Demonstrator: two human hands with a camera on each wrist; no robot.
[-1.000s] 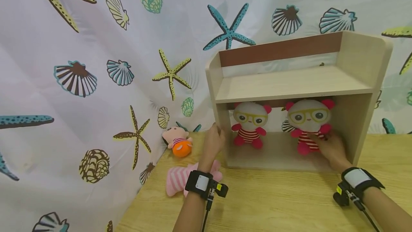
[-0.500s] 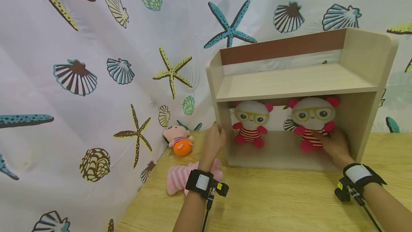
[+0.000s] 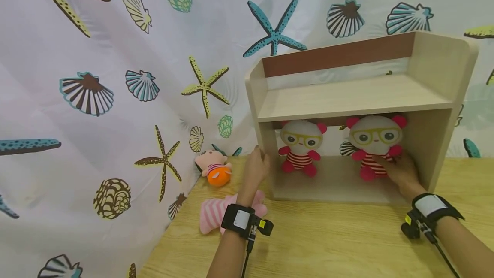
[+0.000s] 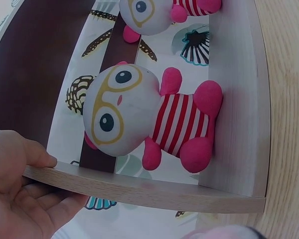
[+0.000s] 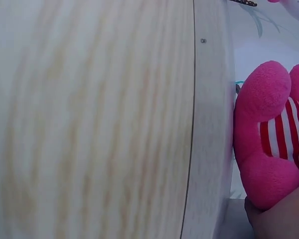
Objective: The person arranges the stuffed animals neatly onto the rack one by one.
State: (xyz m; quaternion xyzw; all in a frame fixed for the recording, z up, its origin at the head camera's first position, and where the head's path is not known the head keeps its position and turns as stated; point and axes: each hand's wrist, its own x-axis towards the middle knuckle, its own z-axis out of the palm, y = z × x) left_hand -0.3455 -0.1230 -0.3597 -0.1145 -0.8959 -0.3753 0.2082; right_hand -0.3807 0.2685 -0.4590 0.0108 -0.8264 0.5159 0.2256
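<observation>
A wooden two-tier shelf (image 3: 355, 98) stands on the table. My left hand (image 3: 256, 166) grips its left side panel (image 4: 139, 191); in the left wrist view the thumb is on one face and the fingers on the other. Inside the lower compartment, a panda plush toy (image 3: 302, 140) with yellow glasses and a red-striped body sits upright at the left, untouched. A matching panda plush (image 3: 374, 134) is at the right, and my right hand (image 3: 402, 177) holds it by the body, thumb across the stripes. In the right wrist view only its pink limbs (image 5: 269, 179) and stripes show.
Left of the shelf, a doll (image 3: 216, 168) with orange bottoms lies near the curtain. A pink striped plush (image 3: 213, 214) lies partly behind my left forearm. A curtain (image 3: 115, 149) printed with shells and starfish hangs behind the wooden table (image 3: 320, 239).
The head view has shifted slightly. Both hands keep their holds, on the side panel and on the right panda plush, and the toys look the same against the shelf.
</observation>
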